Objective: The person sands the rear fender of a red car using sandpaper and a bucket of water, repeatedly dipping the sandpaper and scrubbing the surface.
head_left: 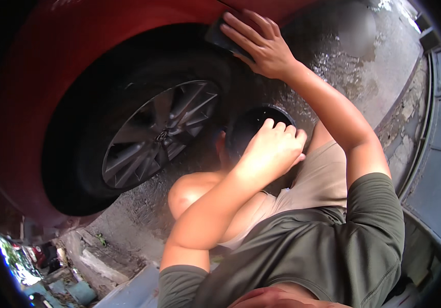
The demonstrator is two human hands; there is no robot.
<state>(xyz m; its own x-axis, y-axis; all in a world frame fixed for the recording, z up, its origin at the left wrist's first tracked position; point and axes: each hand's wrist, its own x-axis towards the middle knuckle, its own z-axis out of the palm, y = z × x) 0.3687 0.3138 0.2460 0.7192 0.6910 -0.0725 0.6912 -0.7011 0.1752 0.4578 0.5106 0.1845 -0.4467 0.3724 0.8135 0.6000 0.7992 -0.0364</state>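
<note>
My right hand (264, 47) presses a dark grey sponge-like pad (219, 35) against the red car's body (128, 18), just above the front edge of the wheel arch. Its fingers lie bent over the pad. My left hand (278, 146) is closed, its fingers curled, in front of a dark round bucket (241, 126) between my legs. The palm side is hidden, so I cannot make out whether anything is in it. Beside the bucket is the car's wheel, with a black tyre (74, 154) and a grey spoked rim (161, 134).
Wet concrete ground (351, 66) stretches beyond the bucket. At the right stands a blue-grey metal gate (438, 169), with a broken kerb strip (408, 120) along it. Rubble and a pale slab (102, 266) lie at the lower left. My bent knee (184, 192) is close to the tyre.
</note>
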